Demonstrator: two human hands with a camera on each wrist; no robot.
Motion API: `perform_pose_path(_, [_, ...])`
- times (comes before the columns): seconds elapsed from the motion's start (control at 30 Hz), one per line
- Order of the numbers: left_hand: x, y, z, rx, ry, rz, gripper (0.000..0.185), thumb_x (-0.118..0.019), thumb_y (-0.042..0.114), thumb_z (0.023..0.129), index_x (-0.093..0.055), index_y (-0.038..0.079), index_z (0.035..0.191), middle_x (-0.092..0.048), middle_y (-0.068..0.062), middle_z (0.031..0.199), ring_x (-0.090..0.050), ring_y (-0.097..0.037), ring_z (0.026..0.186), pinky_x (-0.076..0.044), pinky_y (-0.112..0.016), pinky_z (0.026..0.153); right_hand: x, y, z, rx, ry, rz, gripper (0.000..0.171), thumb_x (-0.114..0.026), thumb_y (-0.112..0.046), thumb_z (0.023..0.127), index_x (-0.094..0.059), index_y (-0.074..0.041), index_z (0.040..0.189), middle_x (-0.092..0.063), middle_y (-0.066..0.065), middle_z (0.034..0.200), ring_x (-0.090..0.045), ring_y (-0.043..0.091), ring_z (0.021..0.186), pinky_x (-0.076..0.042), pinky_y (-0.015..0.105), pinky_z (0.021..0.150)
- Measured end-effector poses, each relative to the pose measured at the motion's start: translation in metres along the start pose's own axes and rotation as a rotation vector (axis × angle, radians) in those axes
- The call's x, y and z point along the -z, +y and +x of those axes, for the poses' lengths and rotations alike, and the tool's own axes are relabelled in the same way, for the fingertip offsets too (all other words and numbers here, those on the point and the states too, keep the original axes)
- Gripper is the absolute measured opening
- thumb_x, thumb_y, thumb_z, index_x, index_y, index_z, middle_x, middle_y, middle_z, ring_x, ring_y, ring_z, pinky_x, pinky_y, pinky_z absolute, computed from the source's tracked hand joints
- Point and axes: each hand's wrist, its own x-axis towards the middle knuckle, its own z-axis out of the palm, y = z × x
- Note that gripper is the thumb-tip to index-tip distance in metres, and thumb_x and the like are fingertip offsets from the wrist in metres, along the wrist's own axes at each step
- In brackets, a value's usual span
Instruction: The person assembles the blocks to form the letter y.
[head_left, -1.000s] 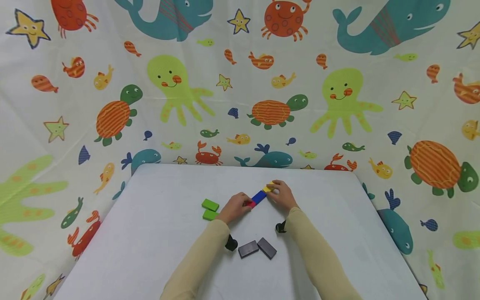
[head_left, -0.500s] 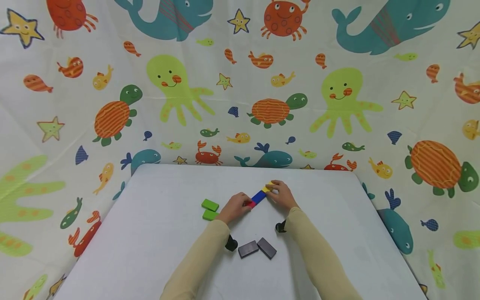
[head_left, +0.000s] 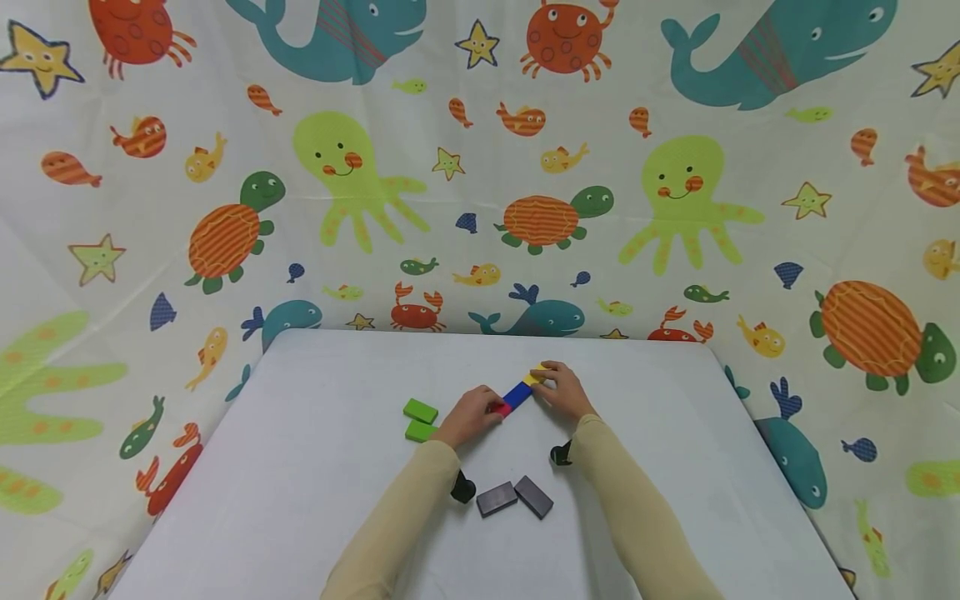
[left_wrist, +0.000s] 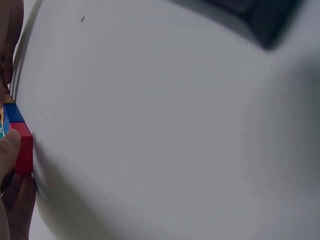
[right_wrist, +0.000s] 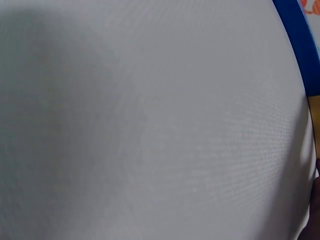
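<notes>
In the head view, a red block (head_left: 503,409), a blue block (head_left: 517,394) and a yellow block (head_left: 532,378) lie end to end in a slanting row on the white table. My left hand (head_left: 469,415) pinches the red block at the row's near end, with its thumb on top and fingers at its end in the left wrist view. At the far end my right hand (head_left: 566,392) grips the yellow block, partly covering it. Between the hands the blue block shows bare. The right wrist view catches only edges of the blue and yellow blocks.
Two green blocks (head_left: 420,410) lie left of my left hand, one partly behind it. Two dark grey blocks (head_left: 497,499) lie between my forearms, nearer me. Black wrist cameras (head_left: 462,487) hang below both wrists. A patterned sea-animal curtain (head_left: 480,150) stands behind the table.
</notes>
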Motion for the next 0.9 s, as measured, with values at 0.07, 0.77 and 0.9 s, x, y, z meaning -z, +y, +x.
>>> perform_pose_path(0.07, [0.0001, 0.0006, 0.0000, 0.004, 0.001, 0.001, 0.025, -0.073, 0.012, 0.088, -0.070, 0.003, 0.111, -0.063, -0.008, 0.106, -0.058, -0.019, 0.094, -0.051, -0.036, 0.089, 0.0005, -0.0006, -0.0002, 0.004, 0.002, 0.000, 0.038, -0.066, -0.022, 0.094, -0.065, -0.007, 0.128, -0.047, 0.021, 0.142, -0.038, 0.041, 0.134, -0.028, 0.056, 0.111])
perform_pose_path(0.77, [0.0008, 0.0029, -0.0007, 0.011, 0.005, 0.007, 0.024, -0.072, 0.012, 0.089, -0.070, 0.003, 0.111, -0.063, -0.008, 0.105, -0.057, -0.018, 0.092, -0.050, -0.035, 0.087, -0.0005, -0.0004, -0.0007, -0.045, 0.002, 0.036, 0.041, -0.066, -0.025, 0.094, -0.063, -0.007, 0.130, -0.045, 0.018, 0.145, -0.036, 0.038, 0.136, -0.027, 0.055, 0.112])
perform_pose_path(0.9, [0.0008, 0.0028, -0.0016, 0.001, 0.013, 0.014, 0.023, -0.072, 0.012, 0.089, -0.070, 0.004, 0.110, -0.063, -0.008, 0.105, -0.057, -0.018, 0.091, -0.050, -0.035, 0.088, -0.0010, -0.0020, -0.0016, -0.048, 0.006, 0.041, 0.040, -0.066, -0.024, 0.094, -0.063, -0.006, 0.130, -0.045, 0.018, 0.144, -0.036, 0.038, 0.136, -0.027, 0.055, 0.112])
